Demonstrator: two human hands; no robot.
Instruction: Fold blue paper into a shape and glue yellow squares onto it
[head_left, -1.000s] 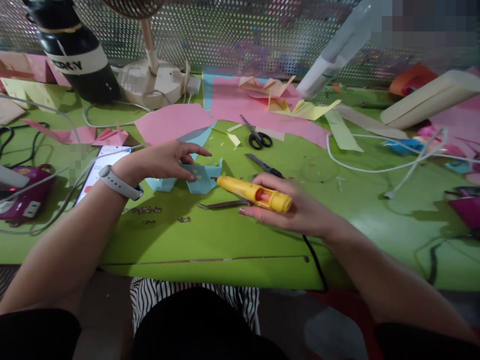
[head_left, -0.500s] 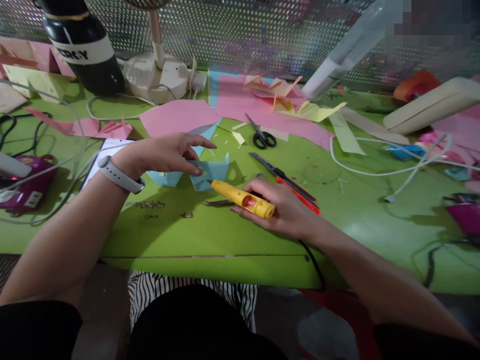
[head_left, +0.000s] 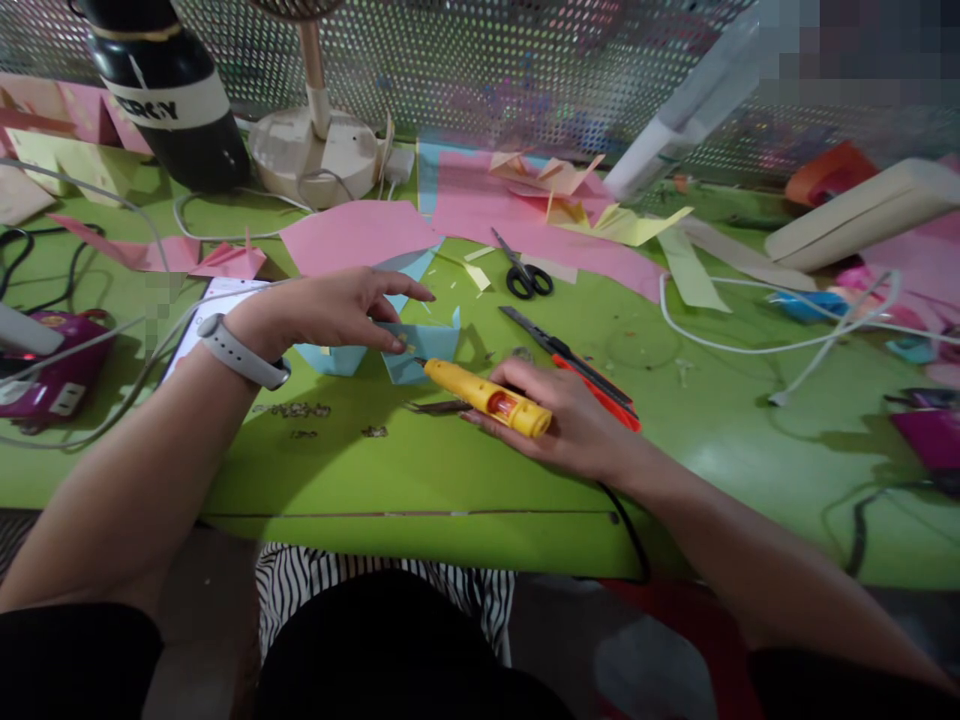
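Observation:
My left hand (head_left: pixel 337 305) reaches over a folded light-blue paper piece (head_left: pixel 424 352). Its thumb tip rests on the paper's near face, while the index finger stretches out above the upper edge; the fingers are apart. In my right hand (head_left: pixel 570 415) is a yellow hot glue gun (head_left: pixel 484 392), its nozzle pointing left at the paper's lower part, touching or very close. Another light-blue folded part (head_left: pixel 334 360) stands under my left wrist. A pair of metal tweezers (head_left: pixel 439 407) lies below the glue gun, partly hidden by it.
Black scissors (head_left: pixel 529 275) and a red utility knife (head_left: pixel 592 385) lie beyond my right hand. Small metal bits (head_left: pixel 300 410) are scattered nearer me. Pink paper (head_left: pixel 360 235), a fan base (head_left: pixel 315 155) and a black bottle (head_left: pixel 169 110) stand behind. A phone (head_left: pixel 214 300) lies under my left forearm.
Hardly anything differs. The glue gun and the blue paper have shifted very slightly in view; both hands keep the same pose.

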